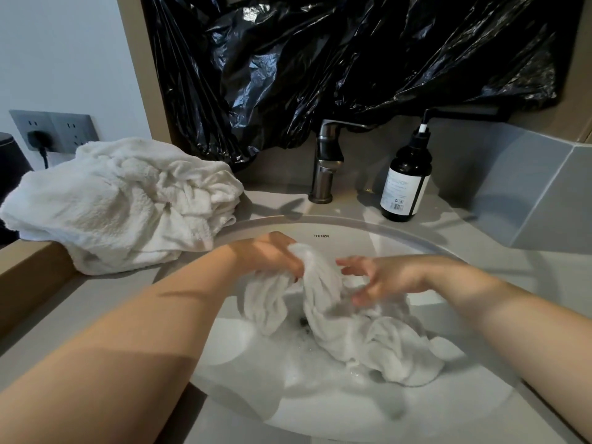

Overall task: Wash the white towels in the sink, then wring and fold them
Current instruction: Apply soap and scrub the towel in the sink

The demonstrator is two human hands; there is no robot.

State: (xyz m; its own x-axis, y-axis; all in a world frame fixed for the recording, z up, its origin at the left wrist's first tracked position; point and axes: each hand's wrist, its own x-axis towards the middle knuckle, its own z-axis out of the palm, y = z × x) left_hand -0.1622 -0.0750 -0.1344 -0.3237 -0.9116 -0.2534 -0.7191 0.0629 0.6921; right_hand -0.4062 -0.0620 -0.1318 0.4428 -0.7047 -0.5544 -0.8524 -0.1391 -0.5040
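A wet white towel (pixel 323 302) hangs bunched over the white sink (pixel 352 408), its lower end lying in shallow soapy water. My left hand (pixel 272 256) grips the towel's top edge and lifts it above the basin. Just right of the towel my right hand (pixel 374 277) is open, its fingers spread and a little blurred, with the fingertips near the cloth. A heap of dry white towels (pixel 118 203) lies on the counter to the left of the sink.
A metal tap (pixel 326 165) stands behind the basin, and a dark pump bottle (pixel 407 181) is right of it. Black plastic sheeting (pixel 336 59) covers the wall above. A wall socket with a plug (pixel 48 133) sits at far left. The grey counter (pixel 80 318) surrounds the sink.
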